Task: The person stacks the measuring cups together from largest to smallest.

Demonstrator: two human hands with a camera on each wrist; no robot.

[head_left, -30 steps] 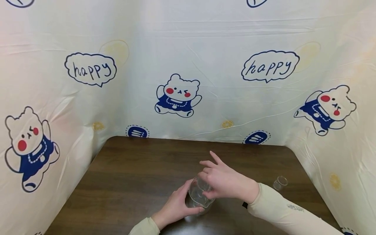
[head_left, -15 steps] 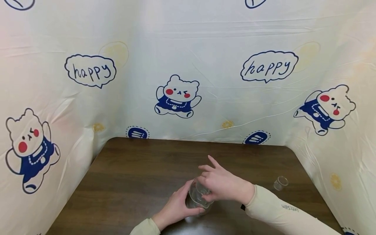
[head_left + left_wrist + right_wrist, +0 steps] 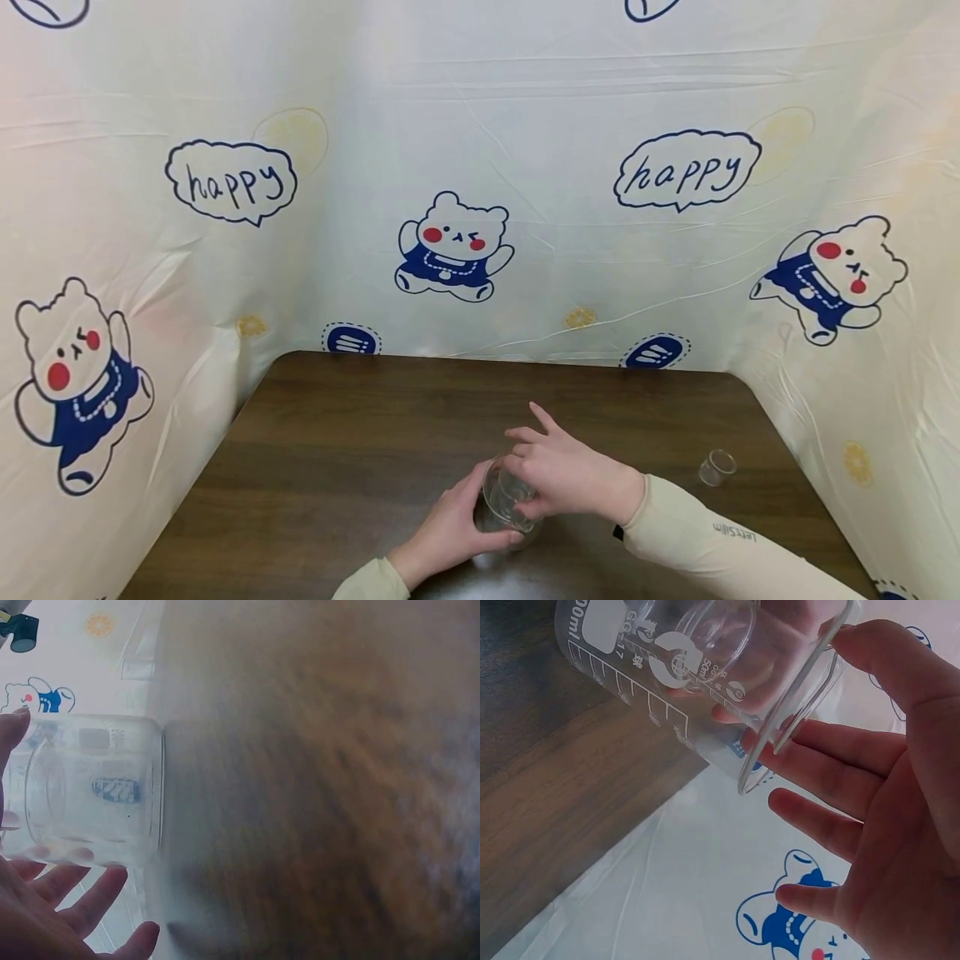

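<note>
My left hand (image 3: 453, 521) grips a large clear glass beaker (image 3: 489, 500) standing on the table, its thumb on the near side. In the left wrist view, the left fingers (image 3: 94, 904) lie against the wall of that beaker. My right hand (image 3: 573, 479) is over the mouth and pinches the rim of a smaller glass beaker (image 3: 517, 490) between thumb and fingers. The smaller beaker sits mostly inside the large one, its printed marks (image 3: 712, 667) showing through the glass in the right wrist view. Two of the right fingers stick out away from the rim.
A tiny glass beaker (image 3: 717, 468) stands on the right side of the dark wooden table (image 3: 360, 442). A pale printed cloth (image 3: 555, 167) surrounds the table at the back and both sides.
My right hand has sunk slightly and shifted a little left, lowering the smaller beaker deeper into the large one. The left hand has stayed in place.
</note>
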